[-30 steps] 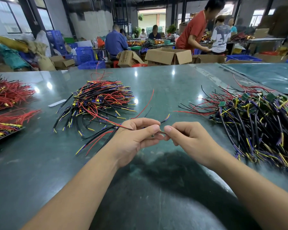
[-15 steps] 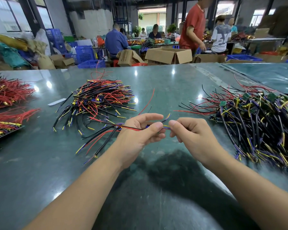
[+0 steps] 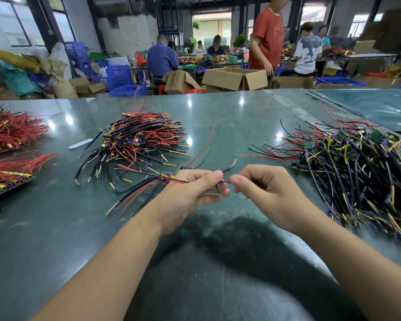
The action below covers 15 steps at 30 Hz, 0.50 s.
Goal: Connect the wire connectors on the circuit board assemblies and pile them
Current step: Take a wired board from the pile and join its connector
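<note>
Both hands pinch one wire assembly (image 3: 148, 181) — left hand (image 3: 190, 193), right hand (image 3: 264, 188).

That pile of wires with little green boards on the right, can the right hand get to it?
Probably yes. The pile lies on the table beside the right hand with nothing between, but that hand pinches a thin wire now.

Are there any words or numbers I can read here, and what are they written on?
None can be read for sure.
Cardboard box behind the table: dark print on its side, too small and blurred.
White T-shirt of a person at the back: large dark marks, maybe digits, too blurred.
White strip on the table: no writing shows.
Small green boards in the right pile: too small.
</note>
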Available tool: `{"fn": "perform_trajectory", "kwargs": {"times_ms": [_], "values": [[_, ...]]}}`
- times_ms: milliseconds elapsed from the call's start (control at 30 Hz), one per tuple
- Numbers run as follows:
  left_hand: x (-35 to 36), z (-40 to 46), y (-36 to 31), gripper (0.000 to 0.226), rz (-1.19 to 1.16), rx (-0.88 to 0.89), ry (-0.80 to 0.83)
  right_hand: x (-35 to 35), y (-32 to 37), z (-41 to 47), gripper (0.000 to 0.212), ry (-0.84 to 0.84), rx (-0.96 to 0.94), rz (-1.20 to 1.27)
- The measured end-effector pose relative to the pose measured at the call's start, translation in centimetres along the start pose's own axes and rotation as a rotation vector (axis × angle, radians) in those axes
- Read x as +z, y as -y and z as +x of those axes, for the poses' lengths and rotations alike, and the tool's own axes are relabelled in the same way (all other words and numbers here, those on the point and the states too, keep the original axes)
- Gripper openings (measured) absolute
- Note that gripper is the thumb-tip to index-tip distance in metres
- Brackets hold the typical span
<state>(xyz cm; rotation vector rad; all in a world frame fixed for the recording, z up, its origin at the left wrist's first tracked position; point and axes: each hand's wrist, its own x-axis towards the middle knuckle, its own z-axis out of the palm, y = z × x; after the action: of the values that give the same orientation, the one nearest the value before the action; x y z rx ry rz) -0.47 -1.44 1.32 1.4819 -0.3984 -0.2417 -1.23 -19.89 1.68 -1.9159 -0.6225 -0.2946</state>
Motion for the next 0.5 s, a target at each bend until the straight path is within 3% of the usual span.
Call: {"fn": "perform_trajectory", "kwargs": {"times_ms": [300, 500], "values": [[-0.1, 0.3, 0.7, 0.027, 0.076, 0.055, -0.03, -0.6, -1.1, 0.4, 0.034, 0.065, 0.072, -0.126], [-0.5, 0.3, 0.3, 0.03, 0.074, 0.055, -0.06, 0.0, -1.0, 0.0, 0.024, 0.054, 0.068, 0.03]]}}
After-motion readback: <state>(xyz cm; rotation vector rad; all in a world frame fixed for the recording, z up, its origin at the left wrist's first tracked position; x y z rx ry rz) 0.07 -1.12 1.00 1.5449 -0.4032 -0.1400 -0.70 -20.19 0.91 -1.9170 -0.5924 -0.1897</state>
